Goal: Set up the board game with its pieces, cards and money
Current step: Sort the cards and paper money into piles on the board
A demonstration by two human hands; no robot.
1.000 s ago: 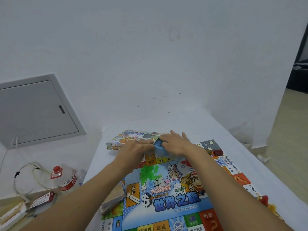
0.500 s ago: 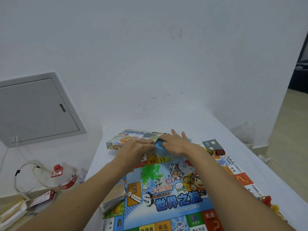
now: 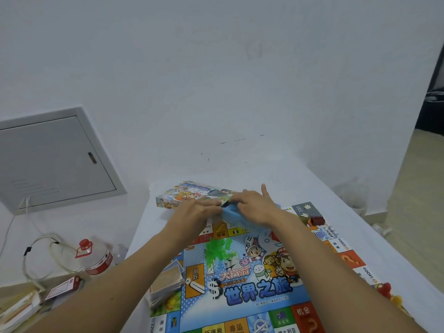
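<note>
The colourful game board [image 3: 252,292] lies open on the white table. At its far edge both hands work on a blue stack of paper money [image 3: 231,213]. My left hand [image 3: 195,212] pinches the stack's left end. My right hand [image 3: 254,206] holds the stack from above with one finger pointing up. Behind the hands lies the game box [image 3: 187,194]. Green plastic houses [image 3: 217,248] lie heaped on the board's middle. A stack of cards [image 3: 165,284] sits at the board's left edge. A dark red piece [image 3: 317,221] stands at the far right corner.
Red and yellow pieces [image 3: 390,293] lie off the board's right edge. The white table [image 3: 396,258] meets the wall [image 3: 216,80] at the back. Left of the table stand a water bottle [image 3: 96,255], cables [image 3: 40,255] and papers [image 3: 19,308], under a grey wall panel [image 3: 52,159].
Both hands stay on the blue money stack with slight finger shifts. The camera has tilted a little, sliding the scene slightly.
</note>
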